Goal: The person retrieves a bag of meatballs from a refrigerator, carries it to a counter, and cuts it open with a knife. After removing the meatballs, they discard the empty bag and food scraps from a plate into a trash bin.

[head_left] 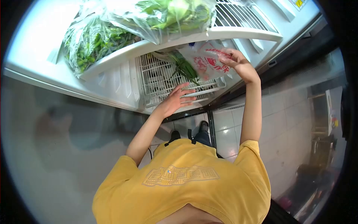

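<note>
Inside an upright fridge, a clear plastic bag with red print (210,64) hangs over the lower wire rack. My right hand (243,68) pinches the bag's right edge between thumb and fingers. Long green leaves (185,70) show at the bag's left side and stick out toward me. My left hand (177,101) is open, fingers spread, in front of the lower wire rack (152,80) and just below the leaves. It holds nothing.
Clear bags of leafy greens (97,43) and larger green vegetables (175,15) rest on the upper shelf, whose white front edge (238,33) curves above my hands. The fridge's side wall (123,80) stands left of the rack. Tiled floor (257,127) lies below.
</note>
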`<state>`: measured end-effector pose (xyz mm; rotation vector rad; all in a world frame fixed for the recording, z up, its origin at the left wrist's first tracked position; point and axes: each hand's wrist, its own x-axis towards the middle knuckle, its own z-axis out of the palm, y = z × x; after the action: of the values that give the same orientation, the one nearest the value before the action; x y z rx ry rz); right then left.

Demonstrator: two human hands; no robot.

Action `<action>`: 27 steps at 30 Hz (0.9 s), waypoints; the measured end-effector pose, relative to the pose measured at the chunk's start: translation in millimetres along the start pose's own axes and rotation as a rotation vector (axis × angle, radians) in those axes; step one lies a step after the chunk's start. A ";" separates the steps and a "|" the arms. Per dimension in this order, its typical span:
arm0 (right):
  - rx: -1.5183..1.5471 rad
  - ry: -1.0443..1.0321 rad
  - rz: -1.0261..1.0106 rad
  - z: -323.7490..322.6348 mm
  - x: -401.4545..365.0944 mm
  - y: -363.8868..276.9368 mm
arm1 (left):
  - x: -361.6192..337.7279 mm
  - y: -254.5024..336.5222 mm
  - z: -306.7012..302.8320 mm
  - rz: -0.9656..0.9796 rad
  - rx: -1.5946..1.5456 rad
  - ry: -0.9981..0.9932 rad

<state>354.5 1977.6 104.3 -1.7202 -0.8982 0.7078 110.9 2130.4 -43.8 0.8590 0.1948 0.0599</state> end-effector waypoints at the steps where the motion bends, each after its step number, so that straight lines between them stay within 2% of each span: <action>1: 0.107 0.035 -0.002 0.9 -4.8 0.3 | 7.8 1.9 4.5 0.024 -0.132 -0.144; 3: 0.195 0.070 -0.032 -4.5 -5.6 24.5 | 15.0 0.7 16.1 0.033 -0.099 -0.156; 5: 0.392 -0.201 -0.045 -6.3 -7.0 33.7 | 12.3 0.7 25.5 0.047 -0.070 -0.158; 6: 0.393 -0.200 -0.038 0.5 -10.1 38.0 | 8.5 1.3 29.3 0.077 -0.046 -0.111; 9: 0.426 0.010 -0.027 20.5 -18.7 38.0 | -5.7 -0.6 24.0 0.127 -0.051 -0.072; 11: 0.131 -0.121 -0.030 34.6 -34.6 27.4 | -23.0 -8.1 9.7 0.122 -0.001 0.017; 12: 0.147 -0.250 -0.130 36.7 -36.9 34.5 | -32.2 -13.5 -1.4 0.130 -0.005 0.019; 13: 0.145 -0.260 -0.128 45.1 -36.5 37.1 | -44.4 -21.7 -15.2 0.103 -0.010 0.065; 15: 0.599 -0.275 -0.249 67.8 -35.1 39.9 | -75.4 -35.5 -39.6 0.068 -0.017 0.120; 16: 0.664 -0.268 -0.144 75.6 -30.2 41.6 | -92.6 -41.0 -49.8 0.029 -0.002 0.168; 17: 0.665 -0.269 -0.142 85.3 -21.2 46.6 | -107.5 -45.3 -59.1 -0.007 0.015 0.212; 19: 0.093 0.101 0.028 109.2 1.4 68.5 | -136.3 -50.8 -75.0 -0.009 0.021 0.198; 20: 0.096 0.097 0.027 121.3 12.8 86.2 | -149.1 -53.5 -81.2 -0.011 0.027 0.183; 22: -0.568 0.474 -0.391 143.1 32.5 108.8 | -172.0 -60.0 -88.6 -0.027 0.001 0.220; 23: -0.562 0.464 -0.393 146.6 38.5 111.9 | -179.7 -63.6 -92.5 -0.046 -0.029 0.252; 25: -0.581 0.340 -0.128 155.8 45.8 105.5 | -188.2 -72.5 -98.5 -0.067 -0.005 0.249; 26: -0.466 0.336 -0.169 154.5 64.2 132.0 | -191.9 -77.1 -100.2 -0.088 0.022 0.234; 27: -0.464 0.326 -0.173 150.2 67.3 132.8 | -193.3 -77.1 -96.6 -0.082 0.019 0.243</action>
<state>301.5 2084.8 -70.2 -2.0550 -1.0143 0.0943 -99.5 2126.9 -135.4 0.8607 0.4591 0.0855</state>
